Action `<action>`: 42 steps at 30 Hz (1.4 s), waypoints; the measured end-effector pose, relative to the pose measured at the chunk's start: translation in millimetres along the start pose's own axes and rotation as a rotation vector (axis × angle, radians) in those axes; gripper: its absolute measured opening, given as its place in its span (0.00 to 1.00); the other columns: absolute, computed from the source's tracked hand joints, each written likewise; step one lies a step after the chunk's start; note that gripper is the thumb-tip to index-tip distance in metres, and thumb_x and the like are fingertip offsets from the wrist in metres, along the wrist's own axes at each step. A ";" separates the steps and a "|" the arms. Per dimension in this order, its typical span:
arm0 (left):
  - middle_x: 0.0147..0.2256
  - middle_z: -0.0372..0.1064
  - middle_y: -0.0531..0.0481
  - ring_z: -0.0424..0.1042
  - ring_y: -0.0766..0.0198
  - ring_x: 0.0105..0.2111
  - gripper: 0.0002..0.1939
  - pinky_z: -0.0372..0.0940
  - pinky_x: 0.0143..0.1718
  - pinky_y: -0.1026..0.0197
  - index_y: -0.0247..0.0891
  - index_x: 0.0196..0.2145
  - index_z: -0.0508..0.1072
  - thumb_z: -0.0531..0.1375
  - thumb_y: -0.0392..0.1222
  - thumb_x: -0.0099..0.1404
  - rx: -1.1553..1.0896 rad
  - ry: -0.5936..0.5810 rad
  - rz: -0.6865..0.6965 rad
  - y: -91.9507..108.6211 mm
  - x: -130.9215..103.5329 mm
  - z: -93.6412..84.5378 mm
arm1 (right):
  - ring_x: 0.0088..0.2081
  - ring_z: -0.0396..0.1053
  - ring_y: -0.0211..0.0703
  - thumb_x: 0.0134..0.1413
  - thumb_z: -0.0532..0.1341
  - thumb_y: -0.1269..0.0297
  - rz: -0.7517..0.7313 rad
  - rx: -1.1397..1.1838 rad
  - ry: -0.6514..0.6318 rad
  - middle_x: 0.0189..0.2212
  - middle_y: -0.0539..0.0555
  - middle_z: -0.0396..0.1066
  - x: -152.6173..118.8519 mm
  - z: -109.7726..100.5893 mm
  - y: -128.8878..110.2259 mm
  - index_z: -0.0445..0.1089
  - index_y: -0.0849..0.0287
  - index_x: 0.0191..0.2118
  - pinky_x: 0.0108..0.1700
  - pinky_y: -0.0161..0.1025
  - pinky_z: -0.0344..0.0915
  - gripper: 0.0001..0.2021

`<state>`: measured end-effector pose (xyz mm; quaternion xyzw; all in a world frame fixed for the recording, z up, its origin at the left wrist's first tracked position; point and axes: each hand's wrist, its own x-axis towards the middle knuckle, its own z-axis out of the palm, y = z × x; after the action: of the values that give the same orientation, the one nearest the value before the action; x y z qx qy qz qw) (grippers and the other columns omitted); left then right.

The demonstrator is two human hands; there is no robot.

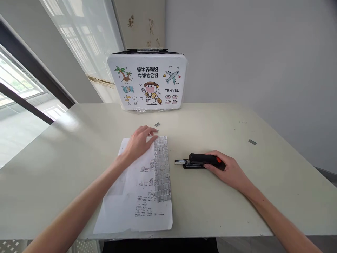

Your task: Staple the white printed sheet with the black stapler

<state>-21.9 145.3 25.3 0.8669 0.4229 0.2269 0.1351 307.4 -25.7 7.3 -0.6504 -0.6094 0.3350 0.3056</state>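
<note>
My right hand (229, 168) is closed around the rear of a black stapler (202, 160) that lies on the table, its nose pointing left. A silver metal part (181, 162) sticks out from the stapler's front end. To the left, printed paper sheets (126, 211) carry dense rows of staples (163, 168) along their right side. My left hand (140, 142) rests over the top edge of the paper, thumb and fingers apart. Its fingertips reach a short staple strip (157, 131) just beyond the sheet. Another short staple strip (157, 124) lies a little farther back.
A longer staple strip (252, 142) lies on the right part of the white table (210, 211). At the table's back stands a white case (152, 80) with cow and travel drawings, wrapped in clear plastic. A window (18, 77) is at the left, a grey wall behind.
</note>
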 end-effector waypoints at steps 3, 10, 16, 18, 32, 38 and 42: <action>0.43 0.72 0.43 0.69 0.49 0.47 0.16 0.66 0.51 0.45 0.41 0.50 0.78 0.57 0.52 0.75 0.084 0.019 -0.016 -24.4 23.4 3.5 | 0.43 0.74 0.49 0.62 0.63 0.42 0.003 0.002 0.001 0.47 0.53 0.79 0.2 0.4 0.2 0.73 0.48 0.50 0.44 0.44 0.72 0.19; 0.43 0.72 0.43 0.70 0.50 0.46 0.12 0.66 0.51 0.46 0.40 0.41 0.76 0.56 0.49 0.76 0.022 -0.032 0.026 -19.3 32.5 12.0 | 0.42 0.73 0.50 0.62 0.63 0.41 0.007 0.008 -0.009 0.46 0.53 0.78 -0.1 0.0 0.3 0.73 0.48 0.50 0.43 0.45 0.72 0.19; 0.35 0.75 0.51 0.74 0.61 0.33 0.14 0.69 0.36 0.59 0.42 0.51 0.69 0.47 0.49 0.80 -0.254 -0.113 -0.033 32.2 -1.3 4.3 | 0.40 0.73 0.49 0.63 0.61 0.41 -0.018 -0.037 0.001 0.45 0.54 0.79 0.0 -0.8 0.2 0.73 0.48 0.50 0.41 0.45 0.72 0.19; 0.35 0.75 0.51 0.74 0.63 0.32 0.15 0.69 0.34 0.60 0.43 0.51 0.71 0.48 0.49 0.80 -0.361 -0.159 -0.069 49.3 -12.7 2.7 | 0.40 0.74 0.49 0.63 0.62 0.41 -0.017 -0.043 0.004 0.45 0.53 0.79 0.0 -0.8 0.2 0.73 0.48 0.49 0.41 0.44 0.72 0.19; 0.45 0.73 0.45 0.74 0.61 0.34 0.15 0.72 0.35 0.56 0.46 0.49 0.79 0.54 0.50 0.78 -0.336 -0.114 0.068 84.4 -46.4 24.9 | 0.44 0.74 0.50 0.64 0.62 0.44 -0.022 -0.017 -0.011 0.47 0.52 0.78 -0.1 -1.0 0.0 0.73 0.47 0.51 0.43 0.44 0.72 0.17; 0.45 0.72 0.46 0.75 0.57 0.41 0.13 0.74 0.42 0.53 0.45 0.49 0.79 0.56 0.48 0.78 -0.290 -0.127 0.100 86.6 -46.6 34.2 | 0.43 0.74 0.49 0.64 0.62 0.45 -0.015 -0.031 -0.010 0.46 0.52 0.78 0.1 -1.7 -1.0 0.73 0.47 0.51 0.43 0.44 0.70 0.17; 0.45 0.74 0.45 0.75 0.55 0.43 0.12 0.74 0.43 0.52 0.43 0.49 0.79 0.56 0.47 0.78 -0.275 -0.111 0.082 88.3 -46.7 36.5 | 0.41 0.73 0.49 0.63 0.62 0.45 -0.019 -0.034 -0.009 0.45 0.52 0.78 0.5 -1.8 -0.5 0.72 0.47 0.50 0.41 0.44 0.70 0.16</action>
<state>30.8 53.2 18.5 0.8680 0.3439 0.2399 0.2662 308.6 -25.1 8.6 -0.6479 -0.6227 0.3247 0.2950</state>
